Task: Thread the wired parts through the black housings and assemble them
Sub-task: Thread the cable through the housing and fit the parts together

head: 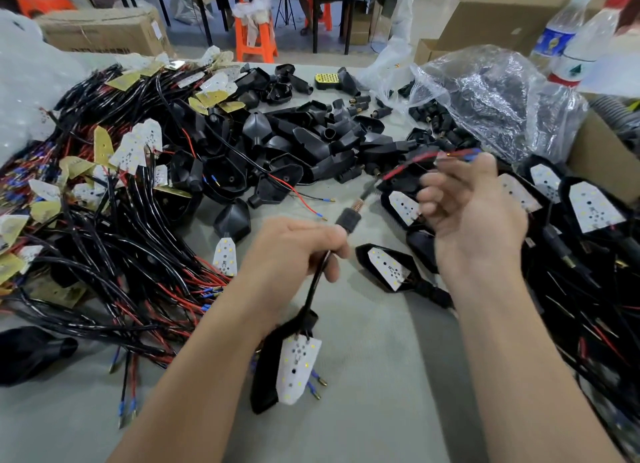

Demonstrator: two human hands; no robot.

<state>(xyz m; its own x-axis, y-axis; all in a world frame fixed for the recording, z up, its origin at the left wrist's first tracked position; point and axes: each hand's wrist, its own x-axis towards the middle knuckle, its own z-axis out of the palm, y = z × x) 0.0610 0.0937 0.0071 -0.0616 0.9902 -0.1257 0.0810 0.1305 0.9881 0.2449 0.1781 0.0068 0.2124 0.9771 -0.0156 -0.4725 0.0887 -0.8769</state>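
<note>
My left hand [294, 247] grips a black stem piece [349, 220] with a coppery spring at its tip, and the black cable running through it. Below that hand the cable hangs down to a white LED board [298, 369] sitting against a black housing [266, 369]. My right hand [474, 216], blurred, is raised at the centre right and pinches the red and black wires [415, 166] coming out of the stem. The wires stretch taut between the two hands.
A heap of wired LED boards [114, 199] covers the left of the table. Loose black housings [311, 140] pile up in the middle. Assembled units [588, 213] lie at the right, beside a plastic bag [485, 95], a cardboard box and water bottles [575, 46].
</note>
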